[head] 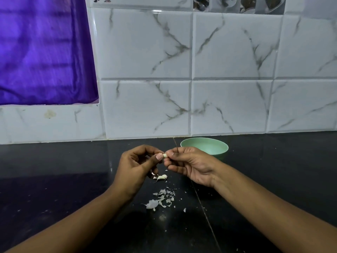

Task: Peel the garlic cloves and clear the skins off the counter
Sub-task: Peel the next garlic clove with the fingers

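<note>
A small pale garlic clove [165,155] is held above the black counter [73,179], pinched between the fingertips of both hands. My left hand [136,165] grips it from the left with thumb and curled fingers. My right hand [187,163] pinches its right end. Another garlic clove [161,177] with loose skin lies on the counter just below my left hand. A heap of white garlic skins [161,199] lies scattered nearer to me, between my forearms.
A pale green bowl [209,146] stands on the counter behind my right hand, close to the marble-tiled wall [182,88]. A purple cloth [45,52] hangs at the upper left. Tiny skin flecks dot the counter around the heap.
</note>
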Motion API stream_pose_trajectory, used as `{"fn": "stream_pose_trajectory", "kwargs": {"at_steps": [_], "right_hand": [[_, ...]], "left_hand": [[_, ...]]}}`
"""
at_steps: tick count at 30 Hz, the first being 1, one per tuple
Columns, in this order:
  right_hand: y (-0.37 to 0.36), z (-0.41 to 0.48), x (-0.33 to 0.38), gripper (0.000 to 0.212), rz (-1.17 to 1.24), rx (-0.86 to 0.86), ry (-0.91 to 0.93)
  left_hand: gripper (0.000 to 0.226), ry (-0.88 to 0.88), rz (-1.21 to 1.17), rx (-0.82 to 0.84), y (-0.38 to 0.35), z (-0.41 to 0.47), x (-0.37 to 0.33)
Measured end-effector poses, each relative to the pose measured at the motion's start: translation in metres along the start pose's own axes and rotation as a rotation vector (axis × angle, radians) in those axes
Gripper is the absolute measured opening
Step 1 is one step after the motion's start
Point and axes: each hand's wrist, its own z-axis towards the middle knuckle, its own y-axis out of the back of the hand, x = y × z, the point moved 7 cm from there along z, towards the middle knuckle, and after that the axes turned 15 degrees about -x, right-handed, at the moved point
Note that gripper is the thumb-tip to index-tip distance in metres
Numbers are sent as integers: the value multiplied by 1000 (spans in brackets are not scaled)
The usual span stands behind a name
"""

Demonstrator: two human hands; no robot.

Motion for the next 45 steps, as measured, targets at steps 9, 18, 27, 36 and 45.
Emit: {"fn": "stream_pose_trajectory", "kwargs": {"at_steps": [9,18,27,36,45], "right_hand": [[-4,-5,1,14,17,56,-57],[1,-2,7,12,-219,-153,381],[-3,-1,2,10,-44,-85,198],[-8,-5,-2,9,78,78,-46],[-5,-1,-2,5,10,3,65]], "left_hand": [[10,87,-67,60,-3,0,7],[11,134,57,-67,5,4,16],[9,107,-19,-51,4,4,11],[9,291,-264,136,-11,0,19],[10,355,-188,13,-4,3,29]]}}
